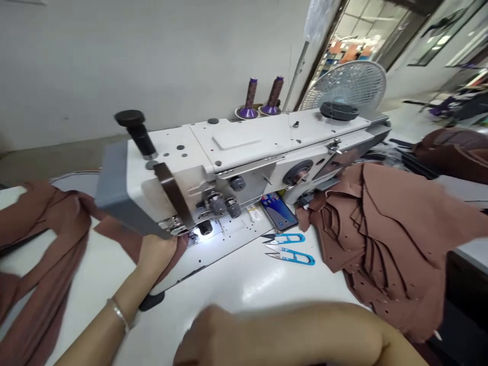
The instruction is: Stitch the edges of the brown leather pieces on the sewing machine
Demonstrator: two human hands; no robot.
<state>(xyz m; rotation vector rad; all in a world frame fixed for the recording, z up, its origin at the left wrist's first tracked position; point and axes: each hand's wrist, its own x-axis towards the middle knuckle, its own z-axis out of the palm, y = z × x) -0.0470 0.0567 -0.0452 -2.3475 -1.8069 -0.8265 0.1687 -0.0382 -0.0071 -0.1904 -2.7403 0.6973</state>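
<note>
A strip of brown fabric point(121, 238) runs under the head of the white sewing machine point(244, 145). My left hand point(158, 254), with a bangle at the wrist, is closed on this fabric beside the lit needle area; the machine head hides its fingertips. Low in the picture, my right hand point(206, 335) is smeared by motion, its forearm crossing in front of the table. Its fingers are hidden, so I cannot make out whether they hold anything. Two blue-handled thread snips point(292, 255) lie on the table right of the needle.
A phone point(280, 212) lies under the machine arm. Stacked brown fabric pieces point(396, 244) cover the right side; more brown fabric point(41, 254) drapes at the left. Two thread cones point(249, 101) and a fan point(346, 84) stand behind the machine.
</note>
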